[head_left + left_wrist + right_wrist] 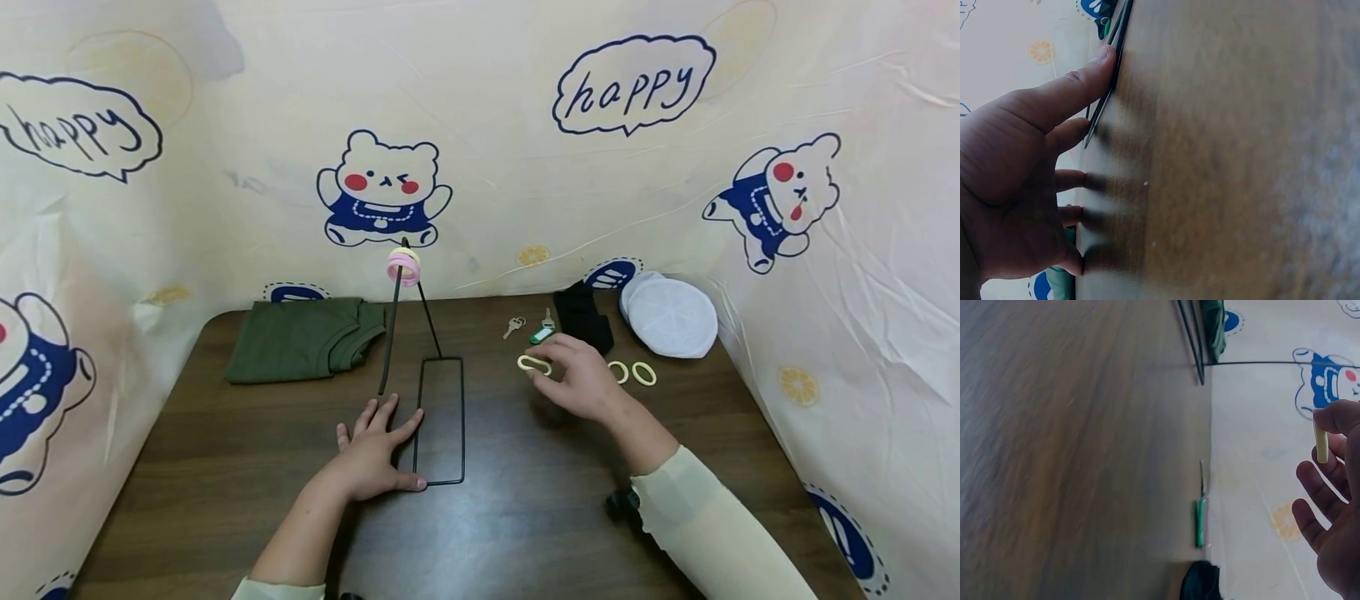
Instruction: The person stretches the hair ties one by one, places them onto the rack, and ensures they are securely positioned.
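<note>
My right hand [573, 379] pinches a pale yellow ring [522, 365] between thumb and index finger, above the table. The right wrist view shows that ring [1321, 445] edge-on. With its fingers spread, my left hand [371, 458] rests on the base of a black wire stand [463, 421]; its thumb touches the near corner of the frame. In the left wrist view the left thumb [1079, 87] lies along the black wire. Pink rings [403, 268] and a yellow ring hang around the stand's upper end. Two more yellow rings [644, 374] lie right of my right hand.
A folded green cloth [292, 342] lies at the back left. Behind my right hand are a key [513, 327], a key with a green tag [542, 334], a black cloth [583, 317] and a white mesh cap [671, 317]. A printed sheet encloses the table [187, 467].
</note>
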A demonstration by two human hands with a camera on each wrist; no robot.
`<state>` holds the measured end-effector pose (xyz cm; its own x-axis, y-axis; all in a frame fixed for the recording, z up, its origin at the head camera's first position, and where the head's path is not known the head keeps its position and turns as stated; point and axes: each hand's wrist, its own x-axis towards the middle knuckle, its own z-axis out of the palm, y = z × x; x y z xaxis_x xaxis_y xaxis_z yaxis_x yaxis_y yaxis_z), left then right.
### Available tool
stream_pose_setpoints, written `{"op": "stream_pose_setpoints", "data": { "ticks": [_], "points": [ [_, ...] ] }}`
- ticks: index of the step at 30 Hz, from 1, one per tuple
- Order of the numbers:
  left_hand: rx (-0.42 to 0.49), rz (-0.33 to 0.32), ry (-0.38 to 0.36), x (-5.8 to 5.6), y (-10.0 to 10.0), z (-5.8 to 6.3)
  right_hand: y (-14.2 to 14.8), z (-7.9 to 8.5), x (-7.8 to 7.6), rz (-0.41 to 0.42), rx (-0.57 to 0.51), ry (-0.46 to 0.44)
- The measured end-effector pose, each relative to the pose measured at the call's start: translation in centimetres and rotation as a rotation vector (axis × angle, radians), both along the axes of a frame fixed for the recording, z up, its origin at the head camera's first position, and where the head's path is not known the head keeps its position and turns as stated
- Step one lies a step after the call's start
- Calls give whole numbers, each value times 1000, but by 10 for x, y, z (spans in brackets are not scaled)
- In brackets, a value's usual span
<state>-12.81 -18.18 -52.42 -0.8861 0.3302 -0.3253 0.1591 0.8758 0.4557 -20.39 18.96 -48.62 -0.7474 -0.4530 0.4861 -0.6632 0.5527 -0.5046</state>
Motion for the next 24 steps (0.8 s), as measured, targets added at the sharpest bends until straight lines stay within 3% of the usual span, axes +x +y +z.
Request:
{"op": "stream_pose_setpoints", "data": {
  "ticks": [24],
  "points": [
    [-16,3,-7,-1,1,0,-57,49,15,162,-22,107]
  ]
}}
